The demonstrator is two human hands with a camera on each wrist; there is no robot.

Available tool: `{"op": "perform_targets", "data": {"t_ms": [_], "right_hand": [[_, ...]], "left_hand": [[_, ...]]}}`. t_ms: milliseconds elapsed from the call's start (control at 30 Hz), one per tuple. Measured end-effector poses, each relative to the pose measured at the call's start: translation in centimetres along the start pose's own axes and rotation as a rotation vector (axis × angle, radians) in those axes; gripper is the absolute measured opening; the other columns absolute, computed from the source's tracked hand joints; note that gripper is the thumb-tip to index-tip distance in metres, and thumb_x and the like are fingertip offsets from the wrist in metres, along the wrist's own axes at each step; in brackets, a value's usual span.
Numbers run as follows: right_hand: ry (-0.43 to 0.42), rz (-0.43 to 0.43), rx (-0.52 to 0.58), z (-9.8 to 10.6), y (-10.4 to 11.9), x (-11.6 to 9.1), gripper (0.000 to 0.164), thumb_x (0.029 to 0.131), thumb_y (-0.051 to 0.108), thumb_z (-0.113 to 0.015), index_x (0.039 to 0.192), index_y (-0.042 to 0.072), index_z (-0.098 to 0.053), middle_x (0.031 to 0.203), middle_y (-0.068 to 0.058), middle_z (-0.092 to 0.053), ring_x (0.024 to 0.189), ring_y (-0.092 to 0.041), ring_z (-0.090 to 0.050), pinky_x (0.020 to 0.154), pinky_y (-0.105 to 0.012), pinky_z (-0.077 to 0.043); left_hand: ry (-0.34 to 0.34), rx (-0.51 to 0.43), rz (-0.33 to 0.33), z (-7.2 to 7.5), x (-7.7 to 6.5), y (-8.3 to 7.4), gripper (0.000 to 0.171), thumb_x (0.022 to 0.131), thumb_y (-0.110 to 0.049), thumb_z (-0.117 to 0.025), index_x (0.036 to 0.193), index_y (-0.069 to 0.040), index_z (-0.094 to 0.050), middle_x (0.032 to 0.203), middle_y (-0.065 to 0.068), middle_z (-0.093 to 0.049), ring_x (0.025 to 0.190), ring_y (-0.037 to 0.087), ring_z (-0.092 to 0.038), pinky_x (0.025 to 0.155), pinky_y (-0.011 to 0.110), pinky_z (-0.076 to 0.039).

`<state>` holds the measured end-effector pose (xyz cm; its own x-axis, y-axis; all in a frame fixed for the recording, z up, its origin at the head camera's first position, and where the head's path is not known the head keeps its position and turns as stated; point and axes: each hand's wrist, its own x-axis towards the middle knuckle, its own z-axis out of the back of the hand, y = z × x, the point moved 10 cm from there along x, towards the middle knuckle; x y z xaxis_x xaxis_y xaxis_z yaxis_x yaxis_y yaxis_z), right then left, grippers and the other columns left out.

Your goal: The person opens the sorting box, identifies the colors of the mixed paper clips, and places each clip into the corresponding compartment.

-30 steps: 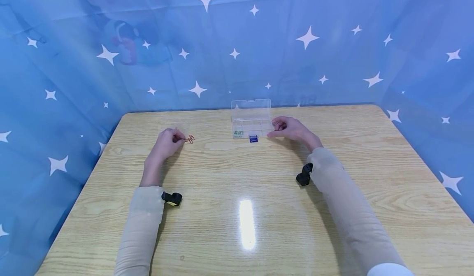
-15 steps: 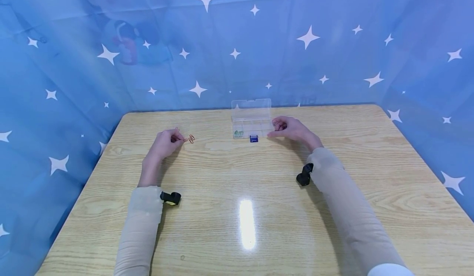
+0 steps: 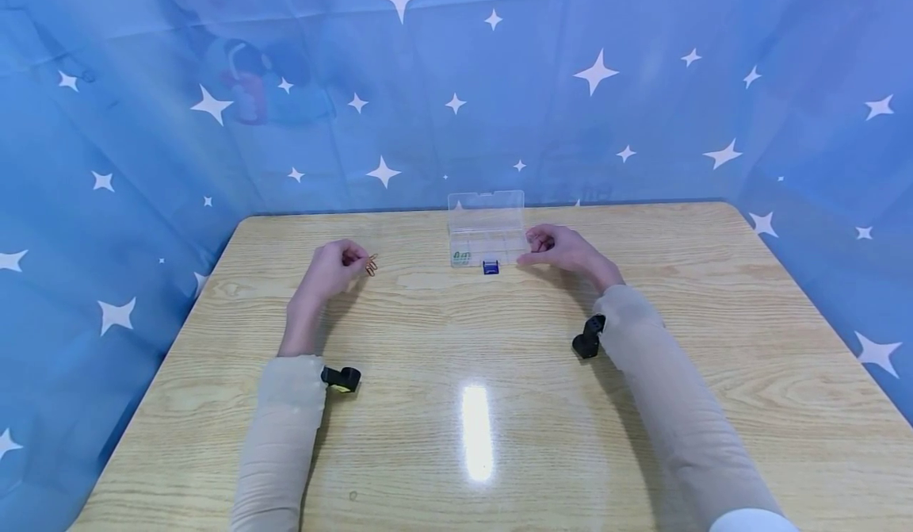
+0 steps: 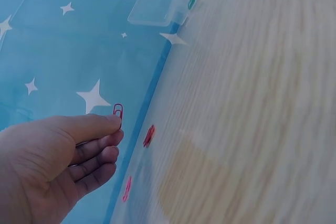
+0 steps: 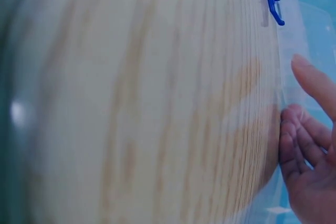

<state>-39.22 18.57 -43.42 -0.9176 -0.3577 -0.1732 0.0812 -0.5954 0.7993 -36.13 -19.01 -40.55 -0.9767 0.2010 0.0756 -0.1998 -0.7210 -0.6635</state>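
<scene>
My left hand [image 3: 334, 268] pinches a red paper clip [image 4: 118, 110] between thumb and forefinger, raised from the table in the left wrist view. Below it on the wood lie more red paper clips [image 4: 149, 136] and a pinkish-red one [image 4: 127, 189]. A clear plastic box [image 3: 485, 211] stands with its lid up at the back middle. Green paper clips [image 3: 461, 256] sit in its front left compartment. My right hand [image 3: 565, 250] rests at the box's right side, thumb near the front corner. Its thumb stands apart from the other fingers in the right wrist view.
A blue latch [image 3: 490, 267] hangs at the box's front. The wooden table [image 3: 399, 405] reaches back to a blue star-patterned curtain [image 3: 314, 56]. Black wrist cameras [image 3: 341, 379] are strapped to both sleeves. A bright light reflection lies on the front of the table.
My left hand first shifts slightly left, drawing a red paper clip away from the others, then moves right and lifts with it. My right hand and the box stay in place.
</scene>
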Motion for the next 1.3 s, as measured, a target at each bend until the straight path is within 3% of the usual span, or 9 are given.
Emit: {"op": "perform_targets", "data": {"t_ms": [333, 567, 1300], "right_hand": [[-0.012, 0.003, -0.012, 0.1, -0.4, 0.3, 0.058, 0.089, 0.034, -0.080, 0.128, 0.001, -0.054, 0.103, -0.010, -0.053, 0.090, -0.022, -0.046, 0.081, -0.036, -0.039], [0.004, -0.007, -0.002, 0.0, -0.3, 0.3, 0.063, 0.089, 0.034, -0.080, 0.134, 0.000, -0.052, 0.107, -0.011, -0.054, 0.092, -0.024, -0.046, 0.084, -0.038, -0.039], [-0.008, -0.016, -0.013, 0.2, -0.5, 0.0, 0.069, 0.088, 0.037, -0.080, 0.139, 0.001, -0.050, 0.108, -0.012, -0.055, 0.092, -0.024, -0.047, 0.084, -0.037, -0.040]], "left_hand": [[-0.009, -0.026, -0.035, -1.0, 0.8, -1.7, 0.015, 0.101, -0.011, -0.062, 0.106, 0.002, -0.068, 0.092, 0.016, -0.069, 0.080, 0.026, -0.062, 0.065, 0.032, -0.049], [-0.004, -0.025, -0.053, -2.0, 1.4, -3.1, 0.016, 0.100, -0.011, -0.063, 0.107, 0.002, -0.069, 0.096, 0.016, -0.068, 0.085, 0.027, -0.063, 0.073, 0.035, -0.051], [0.013, -0.136, -0.131, -6.9, 4.0, -8.6, 0.012, 0.099, -0.004, -0.060, 0.107, 0.001, -0.069, 0.099, 0.013, -0.068, 0.088, 0.023, -0.062, 0.079, 0.033, -0.053]]}}
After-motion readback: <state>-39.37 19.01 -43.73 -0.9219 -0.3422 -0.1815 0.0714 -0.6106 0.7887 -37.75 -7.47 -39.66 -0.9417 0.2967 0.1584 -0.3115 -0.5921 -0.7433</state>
